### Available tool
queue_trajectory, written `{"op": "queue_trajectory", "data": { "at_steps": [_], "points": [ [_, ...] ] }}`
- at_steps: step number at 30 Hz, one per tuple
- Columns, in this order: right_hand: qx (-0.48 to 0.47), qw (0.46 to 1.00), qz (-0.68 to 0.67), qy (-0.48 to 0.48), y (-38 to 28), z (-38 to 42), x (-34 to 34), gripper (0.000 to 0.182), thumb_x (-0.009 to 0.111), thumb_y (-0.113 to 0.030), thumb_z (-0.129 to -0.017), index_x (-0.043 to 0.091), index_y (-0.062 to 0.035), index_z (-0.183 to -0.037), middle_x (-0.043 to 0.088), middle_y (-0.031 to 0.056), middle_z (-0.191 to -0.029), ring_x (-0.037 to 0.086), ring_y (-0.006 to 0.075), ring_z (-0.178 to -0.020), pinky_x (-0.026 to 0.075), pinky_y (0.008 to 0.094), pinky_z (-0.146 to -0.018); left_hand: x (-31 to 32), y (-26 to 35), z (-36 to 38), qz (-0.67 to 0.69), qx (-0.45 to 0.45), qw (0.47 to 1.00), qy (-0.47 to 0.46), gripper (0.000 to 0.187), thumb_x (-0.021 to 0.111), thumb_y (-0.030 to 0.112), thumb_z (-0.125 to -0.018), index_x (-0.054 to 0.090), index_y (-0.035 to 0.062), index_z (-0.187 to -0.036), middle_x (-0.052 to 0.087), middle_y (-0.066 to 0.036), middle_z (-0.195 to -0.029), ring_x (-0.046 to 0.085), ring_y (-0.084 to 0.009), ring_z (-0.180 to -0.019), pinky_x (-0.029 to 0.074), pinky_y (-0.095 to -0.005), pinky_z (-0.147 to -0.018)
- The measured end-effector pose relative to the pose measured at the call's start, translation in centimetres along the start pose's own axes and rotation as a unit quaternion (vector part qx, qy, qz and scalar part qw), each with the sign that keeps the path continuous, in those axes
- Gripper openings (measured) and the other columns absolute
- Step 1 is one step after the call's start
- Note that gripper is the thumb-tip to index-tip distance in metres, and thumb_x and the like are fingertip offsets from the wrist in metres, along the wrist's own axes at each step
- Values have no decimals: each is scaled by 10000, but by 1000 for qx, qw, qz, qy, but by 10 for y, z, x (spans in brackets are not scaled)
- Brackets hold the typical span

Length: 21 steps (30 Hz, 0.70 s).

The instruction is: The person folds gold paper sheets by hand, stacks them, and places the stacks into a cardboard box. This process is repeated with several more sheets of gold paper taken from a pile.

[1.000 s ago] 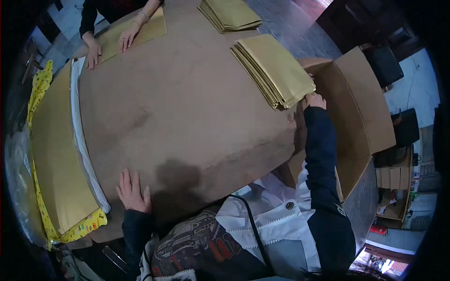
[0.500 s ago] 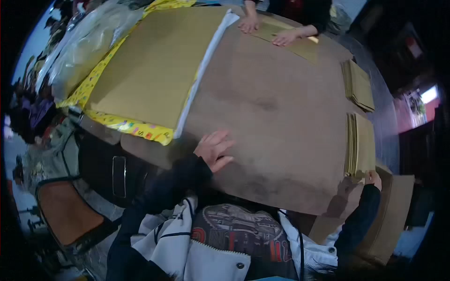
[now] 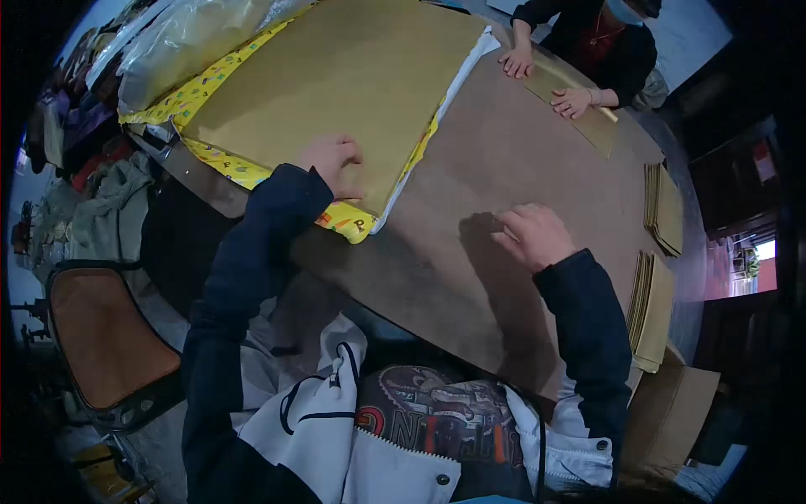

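My left hand (image 3: 333,165) is on the lower part of a large brown paper sheet (image 3: 336,84), its fingers bent and apart, holding nothing that shows. Yellow patterned wrapping (image 3: 197,101) sticks out along the sheet's left and lower edges, and a white strip (image 3: 437,126) runs down its right edge. Over the bare brown tabletop (image 3: 437,218), to the right of the sheet, is my right hand (image 3: 535,235). Its fingers are loosely curved with nothing visible in them, and its shadow falls to the left.
Across the table a co-worker's hands (image 3: 571,102) press on a folded brown sheet (image 3: 596,130). Two stacks of folded brown paper (image 3: 663,210) (image 3: 652,311) lie at the right edge. Clear plastic (image 3: 180,50) is at the upper left, a chair (image 3: 109,336) lower left, a cardboard box (image 3: 672,412) lower right.
My left hand has moved from the bare tabletop onto the brown sheet. My right hand has left the near stack at the right edge and moved inward over the table. The view has shifted.
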State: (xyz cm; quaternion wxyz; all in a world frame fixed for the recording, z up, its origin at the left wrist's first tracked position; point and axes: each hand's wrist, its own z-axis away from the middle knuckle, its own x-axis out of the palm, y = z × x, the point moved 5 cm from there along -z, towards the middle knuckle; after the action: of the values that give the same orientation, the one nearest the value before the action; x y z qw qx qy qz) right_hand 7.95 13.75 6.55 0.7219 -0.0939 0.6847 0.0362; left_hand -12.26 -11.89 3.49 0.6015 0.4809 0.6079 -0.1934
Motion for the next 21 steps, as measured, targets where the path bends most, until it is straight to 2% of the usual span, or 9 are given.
{"op": "queue_trajectory", "data": {
  "at_steps": [1,3,8,10,12,14,15,18,21],
  "points": [
    [1,1000,-1,-2,-11,-14,1,245,609,-269,-853,618,-75,-1002,625,128,-916,585,319,-908,464,424,-811,2,-5,-2,2,0,1000,-2,374,773,351,-656,654,82,-888,615,-120,-989,581,-306,-964,484,-398,-817],
    [-44,999,19,2,-30,-37,-1,249,607,-270,-852,610,-81,-1013,622,112,-948,576,298,-936,451,409,-843,5,-10,-4,-9,28,1000,7,259,736,285,-693,651,82,-829,611,-111,-971,591,-308,-902,488,-393,-786],
    [-82,995,49,-25,-47,-83,6,243,613,-270,-842,610,-83,-998,616,94,-966,568,284,-967,445,396,-862,5,-13,-2,13,1,999,40,134,660,218,-725,667,87,-755,628,-78,-950,590,-308,-883,473,-405,-806],
    [-112,991,51,49,-52,-94,3,226,627,-245,-827,610,-87,-988,610,89,-959,565,279,-967,445,403,-875,4,-16,0,26,0,996,88,140,656,224,-728,682,98,-783,637,-67,-990,583,-299,-916,464,-400,-830],
    [-123,988,31,84,-57,-106,3,223,645,-213,-804,609,-85,-982,599,88,-971,553,276,-1010,436,409,-907,7,-16,0,16,13,998,60,130,660,222,-736,687,105,-785,628,-63,-1052,572,-297,-955,463,-390,-835],
    [-145,979,31,142,-67,-115,0,240,653,-183,-791,603,-87,-1005,581,93,-1035,523,280,-1085,419,426,-938,10,-20,1,37,-41,997,56,126,666,222,-746,689,105,-787,619,-64,-1070,557,-299,-990,462,-389,-837],
    [-134,982,38,128,-72,-119,3,274,656,-161,-774,595,-96,-1033,562,102,-1107,492,290,-1147,397,446,-969,6,-16,3,27,-17,996,83,119,672,221,-754,686,106,-784,620,-59,-1066,556,-298,-987,463,-389,-839],
    [-165,967,70,181,-79,-132,9,298,657,-154,-762,589,-105,-1048,553,101,-1139,481,302,-1159,387,464,-977,9,-18,2,23,-15,997,75,116,675,221,-753,683,107,-777,620,-54,-1057,555,-297,-987,465,-389,-839],
    [-171,966,72,178,-82,-141,16,302,654,-154,-740,594,-114,-1034,559,92,-1132,481,310,-1160,379,455,-985,11,-18,5,32,-20,994,99,114,673,219,-754,680,108,-779,623,-44,-1044,565,-287,-961,477,-386,-817]
  ]
}}
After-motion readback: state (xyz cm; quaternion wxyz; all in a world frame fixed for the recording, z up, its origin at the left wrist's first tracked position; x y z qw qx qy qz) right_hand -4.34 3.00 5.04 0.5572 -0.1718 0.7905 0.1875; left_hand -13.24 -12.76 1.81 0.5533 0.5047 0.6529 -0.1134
